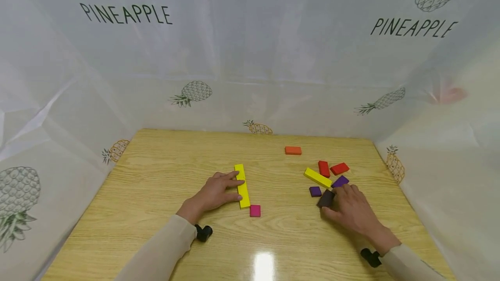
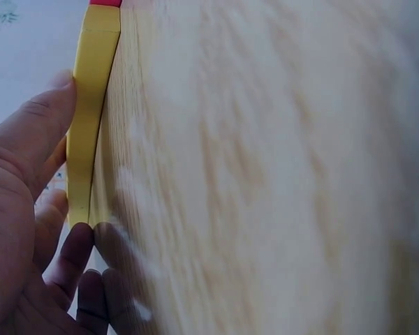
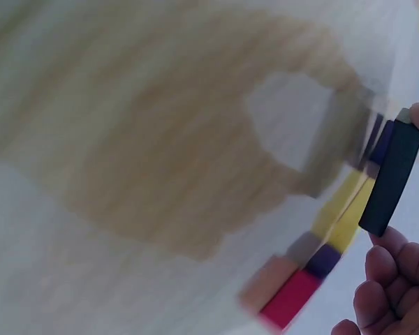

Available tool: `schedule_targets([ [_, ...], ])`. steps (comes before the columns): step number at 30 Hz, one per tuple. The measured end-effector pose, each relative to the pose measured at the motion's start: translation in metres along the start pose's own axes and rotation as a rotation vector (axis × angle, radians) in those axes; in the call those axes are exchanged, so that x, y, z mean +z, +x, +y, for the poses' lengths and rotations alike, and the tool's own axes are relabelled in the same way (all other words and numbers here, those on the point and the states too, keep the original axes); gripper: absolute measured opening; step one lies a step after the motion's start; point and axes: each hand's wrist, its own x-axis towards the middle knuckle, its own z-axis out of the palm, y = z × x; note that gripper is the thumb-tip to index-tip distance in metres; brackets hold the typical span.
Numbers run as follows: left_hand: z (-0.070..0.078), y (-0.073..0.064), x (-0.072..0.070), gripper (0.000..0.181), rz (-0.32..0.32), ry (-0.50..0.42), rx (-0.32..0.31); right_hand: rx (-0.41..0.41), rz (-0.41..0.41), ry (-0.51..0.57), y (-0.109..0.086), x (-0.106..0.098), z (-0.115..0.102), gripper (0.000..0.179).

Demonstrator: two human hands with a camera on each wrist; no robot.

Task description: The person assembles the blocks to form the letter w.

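My left hand rests against a line of yellow blocks, its thumb and fingertips spread along the top. A seam shows where two blocks meet in the head view. At the near end of that line lies a pink square block. Over on the right, my right hand pinches a black block at its two ends between thumb and finger. Close around it lie a small purple block, another purple block beyond the fingers, and a long yellow block.
Two red blocks lie behind the long yellow block. An orange block sits farther back on the wooden table. A pale curtain printed with pineapples hangs around the table's back and sides.
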Motion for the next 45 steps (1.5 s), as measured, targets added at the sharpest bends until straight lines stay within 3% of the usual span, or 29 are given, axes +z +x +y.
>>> schedule_targets([
  [14,0.000,-0.001,-0.001,0.054,-0.006,-0.008,0.008,-0.106,0.044,0.078,0.048,0.008,-0.055,0.057],
  [24,0.003,-0.002,-0.002,0.053,-0.005,-0.006,0.015,-0.194,-0.031,0.095,0.075,0.022,-0.105,0.055],
  [30,0.006,-0.003,-0.004,0.052,-0.006,-0.002,0.008,-0.246,-0.071,0.070,0.082,0.031,-0.117,0.059],
  [45,0.005,-0.004,-0.004,0.052,-0.001,-0.009,0.012,-0.265,-0.148,0.050,0.087,0.034,-0.128,0.060],
])
